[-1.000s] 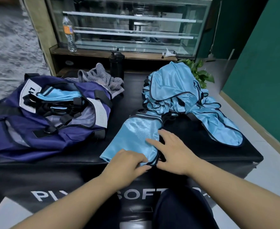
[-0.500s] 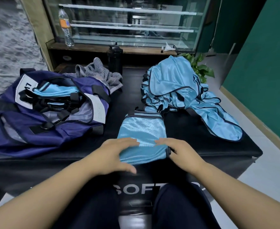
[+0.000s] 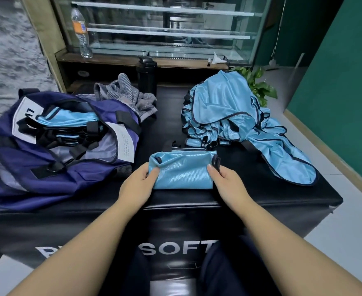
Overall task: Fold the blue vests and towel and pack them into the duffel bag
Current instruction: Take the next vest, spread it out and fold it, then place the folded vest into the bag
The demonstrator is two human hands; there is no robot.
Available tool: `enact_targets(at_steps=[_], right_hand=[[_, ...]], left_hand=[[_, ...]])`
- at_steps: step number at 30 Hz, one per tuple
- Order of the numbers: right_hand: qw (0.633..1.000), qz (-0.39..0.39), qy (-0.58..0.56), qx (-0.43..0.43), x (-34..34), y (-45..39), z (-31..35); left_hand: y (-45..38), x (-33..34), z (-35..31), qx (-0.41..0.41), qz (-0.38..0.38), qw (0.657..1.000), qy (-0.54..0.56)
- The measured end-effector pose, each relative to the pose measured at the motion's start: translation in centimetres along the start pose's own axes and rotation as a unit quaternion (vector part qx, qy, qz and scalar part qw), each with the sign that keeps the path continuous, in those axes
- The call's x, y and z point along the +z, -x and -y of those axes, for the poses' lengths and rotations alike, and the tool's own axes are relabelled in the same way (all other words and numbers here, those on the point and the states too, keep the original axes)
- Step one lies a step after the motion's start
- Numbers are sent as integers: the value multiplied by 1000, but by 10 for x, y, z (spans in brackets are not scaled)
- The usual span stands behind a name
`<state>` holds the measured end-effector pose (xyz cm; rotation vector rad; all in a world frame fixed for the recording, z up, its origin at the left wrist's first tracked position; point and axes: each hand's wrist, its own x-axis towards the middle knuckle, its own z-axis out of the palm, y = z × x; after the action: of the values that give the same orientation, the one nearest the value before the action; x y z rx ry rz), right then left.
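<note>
Below my wrists the black padded box (image 3: 261, 201) reads "SOFT" in white capitals, with a clipped letter left of it. My left hand (image 3: 138, 185) pinches the left end of the folded vest (image 3: 182, 170), thumb on top; my right hand (image 3: 229, 184) grips its right end beside the black trim loops. The vest is a shiny, finely ribbed blue rectangle lying on the box between my hands. Left of my left hand gapes the navy nylon duffel bag (image 3: 47, 180), blue vests inside, with a white patch showing "L" and a tag of unreadable small print. Beyond my right hand lies a glossy heap of unfolded vests (image 3: 229, 116); beyond my left, a crumpled grey striped towel (image 3: 126, 92).
</note>
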<state>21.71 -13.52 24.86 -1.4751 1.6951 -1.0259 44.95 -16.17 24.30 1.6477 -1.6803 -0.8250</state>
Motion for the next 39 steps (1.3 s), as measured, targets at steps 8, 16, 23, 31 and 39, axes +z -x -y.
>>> enact_targets(at_steps=[8, 16, 23, 31, 39], right_hand=[[983, -7, 173, 64, 2, -22, 13], [961, 32, 232, 149, 8, -35, 27], [952, 92, 219, 193, 6, -10, 37], [928, 149, 98, 328, -10, 36, 50], [910, 130, 391, -44, -4, 52, 119]], left_hand=[[-14, 6, -15, -35, -26, 981, -189], [-18, 5, -23, -54, -5, 972, -230], [-2, 9, -33, -83, 9, 962, -261], [22, 5, -35, -118, 85, 951, -273], [46, -30, -42, 9, 68, 992, -102]])
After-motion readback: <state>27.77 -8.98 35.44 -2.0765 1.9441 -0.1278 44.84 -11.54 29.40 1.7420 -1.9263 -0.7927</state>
